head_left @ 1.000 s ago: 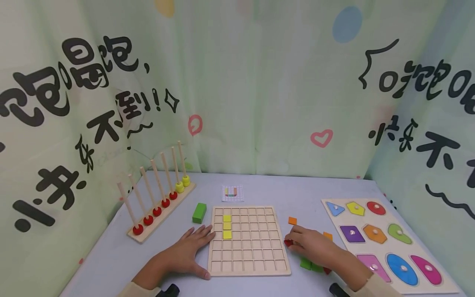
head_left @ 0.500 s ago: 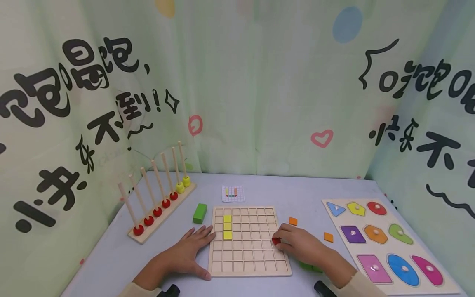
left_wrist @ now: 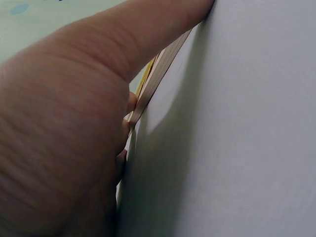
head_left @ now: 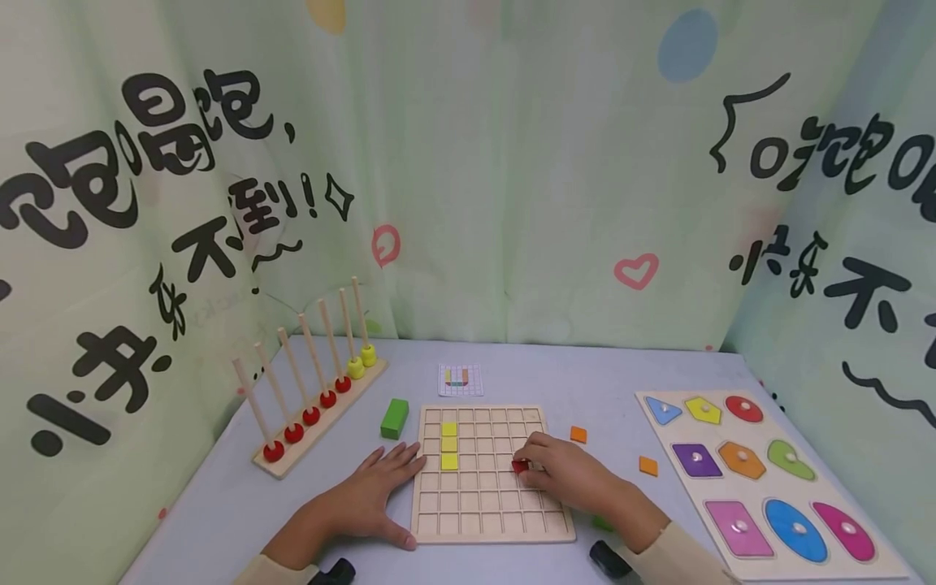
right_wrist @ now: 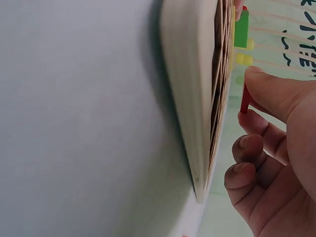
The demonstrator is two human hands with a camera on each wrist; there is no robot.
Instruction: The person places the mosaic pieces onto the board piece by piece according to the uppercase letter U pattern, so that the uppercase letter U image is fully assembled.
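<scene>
A wooden grid board point(head_left: 493, 528) lies flat on the table, with three yellow square tiles point(head_left: 449, 445) in one column toward its left. My left hand point(head_left: 366, 500) rests at the board's left side, fingers spread, fingertips and thumb at the edge. Over the right part of the board my right hand point(head_left: 566, 471) pinches a red square tile point(right_wrist: 245, 98) between thumb and forefinger. In the right wrist view the tile is held above the board's surface, the other fingers loosely curled.
Orange tiles point(head_left: 647, 465) and a partly hidden green tile point(head_left: 603, 523) lie right of the board. A green block point(head_left: 394, 419), a pattern card point(head_left: 460, 380) and a bead rack point(head_left: 322, 422) stand behind and left. A shape puzzle point(head_left: 768, 487) lies far right.
My right hand has carried the red tile leftward from beside the board to over its right columns. The left hand has stayed in place.
</scene>
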